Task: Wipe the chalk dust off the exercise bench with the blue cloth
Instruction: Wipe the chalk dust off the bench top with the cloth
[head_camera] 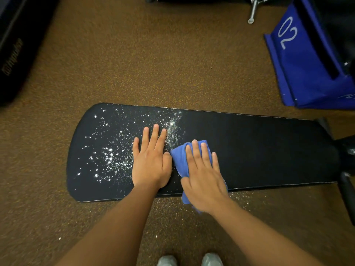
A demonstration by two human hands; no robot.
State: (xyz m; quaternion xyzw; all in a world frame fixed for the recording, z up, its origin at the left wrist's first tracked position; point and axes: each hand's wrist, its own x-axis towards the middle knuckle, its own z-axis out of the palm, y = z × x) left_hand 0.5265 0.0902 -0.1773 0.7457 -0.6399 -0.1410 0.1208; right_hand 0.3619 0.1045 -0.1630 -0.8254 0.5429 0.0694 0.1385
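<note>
A long black exercise bench [259, 150] lies across the view. White chalk dust [109, 150] speckles its left half; the right half looks dark and free of dust. My left hand [151, 160] rests flat on the pad at the dust's right edge, fingers together, holding nothing. My right hand [203, 175] presses flat on the blue cloth [179, 158], which lies bunched on the pad just right of my left hand and hangs over the near edge.
Brown speckled floor [153, 64] surrounds the bench, with some chalk scattered near the front edge. A blue box marked 02 [299, 60] stands at the upper right, a black case [13, 54] at the upper left, the bench's frame [345, 160] at the right.
</note>
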